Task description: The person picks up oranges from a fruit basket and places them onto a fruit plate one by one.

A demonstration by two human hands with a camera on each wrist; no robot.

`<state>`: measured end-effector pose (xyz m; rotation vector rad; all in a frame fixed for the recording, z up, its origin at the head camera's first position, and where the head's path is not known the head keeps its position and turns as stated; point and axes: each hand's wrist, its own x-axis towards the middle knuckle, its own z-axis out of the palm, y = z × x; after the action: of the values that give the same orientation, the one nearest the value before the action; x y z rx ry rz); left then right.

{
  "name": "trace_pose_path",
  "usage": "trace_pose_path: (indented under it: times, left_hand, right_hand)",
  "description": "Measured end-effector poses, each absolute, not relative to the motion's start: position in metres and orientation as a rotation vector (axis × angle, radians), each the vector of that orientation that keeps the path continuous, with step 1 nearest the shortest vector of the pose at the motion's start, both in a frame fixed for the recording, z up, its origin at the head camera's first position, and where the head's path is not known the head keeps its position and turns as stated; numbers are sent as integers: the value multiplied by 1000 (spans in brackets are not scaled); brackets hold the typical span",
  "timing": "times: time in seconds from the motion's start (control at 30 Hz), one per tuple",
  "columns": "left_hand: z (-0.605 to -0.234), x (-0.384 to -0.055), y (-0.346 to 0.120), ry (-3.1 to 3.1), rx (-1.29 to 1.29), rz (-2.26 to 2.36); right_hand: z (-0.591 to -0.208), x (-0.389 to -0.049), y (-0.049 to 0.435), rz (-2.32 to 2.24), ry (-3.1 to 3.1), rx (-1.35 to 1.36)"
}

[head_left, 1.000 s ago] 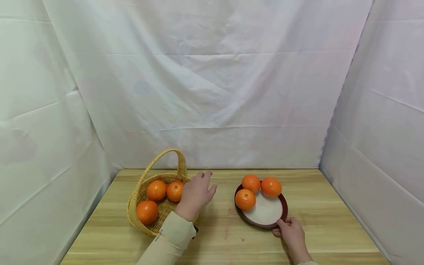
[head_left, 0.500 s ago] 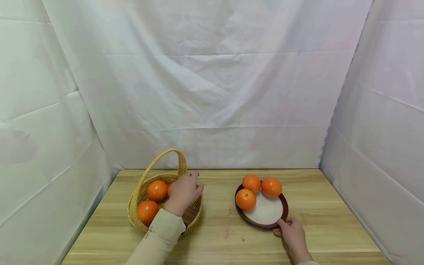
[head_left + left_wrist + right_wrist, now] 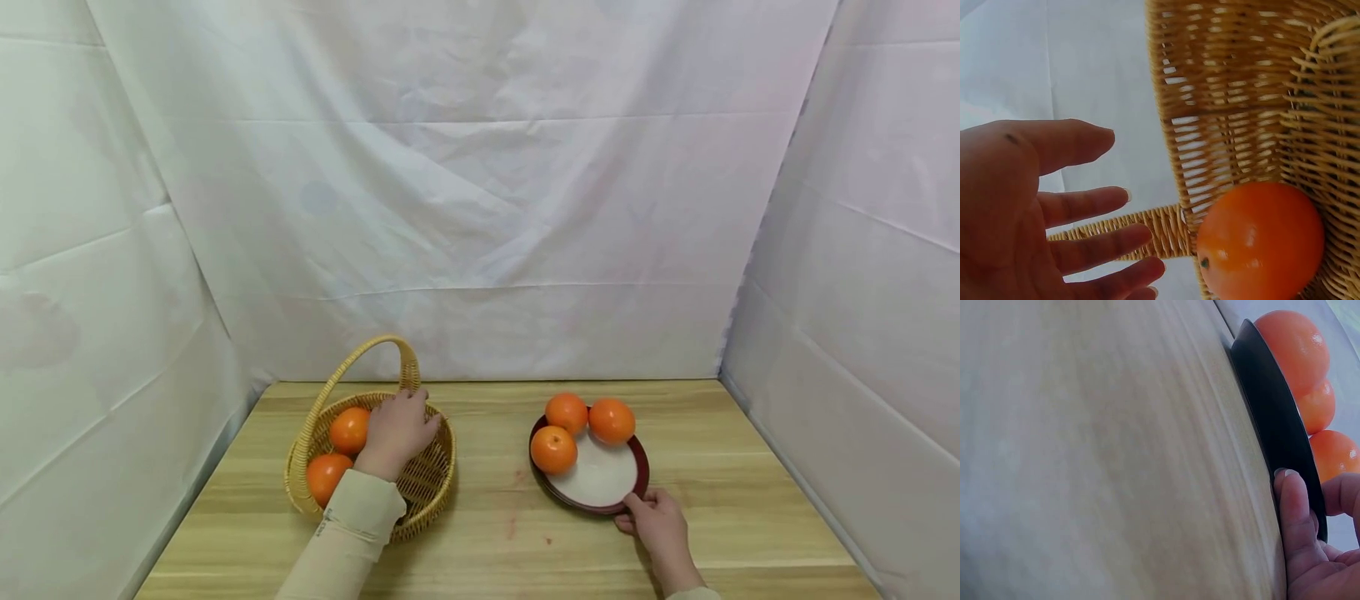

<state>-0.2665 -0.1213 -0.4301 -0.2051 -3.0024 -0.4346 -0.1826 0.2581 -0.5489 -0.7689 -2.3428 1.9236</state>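
Hovering over the basket at lower left of the frame, the left hand has its fingers pretty much straight and spread, with nothing in them. From the left wrist camera, one orange sits at lower right, just past the fingertips, with a bit of a gap between, so no contact as far as that view goes. It's tucked against the wicker wall near the foot of the handle, and the handle runs behind the fingers there. The head view can't really show that orange because the hand's in the way, but two more oranges are in plain sight in the basket, left of the hand.

Over at lower right, the right hand has the plate by its near right rim, thumb on top and fingers underneath, pinched together around the edge. Three oranges are bunched along the plate's upper left side, well apart from those fingers in the head view. Basket and plate are both on the wood-look table.
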Motion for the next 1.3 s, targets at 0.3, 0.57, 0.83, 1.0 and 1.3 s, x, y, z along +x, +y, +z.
trace_pose_path:
  times: [0.3,0.57,0.83,1.0,1.3]
  left_hand:
    - [-434,-271,-134,-3066,-136,-508]
    - [-444,-275,-138,-3098,-110,-470]
    - [-448,-276,-139,-3118,-86,-473]
    - [-453,-277,-141,-3163,-76,-466]
    - [-459,-280,-142,-3187,-69,-427]
  right_hand:
    - [-549,-182,257,1918,-2336,-768]
    - [-549,-183,258,1918,-2333,-764]
    - [-550,-182,257,1924,-2321,-753]
    - [-550,-182,257,1926,-2322,-749]
    - [-550,-183,258,1921,-2333,-751]
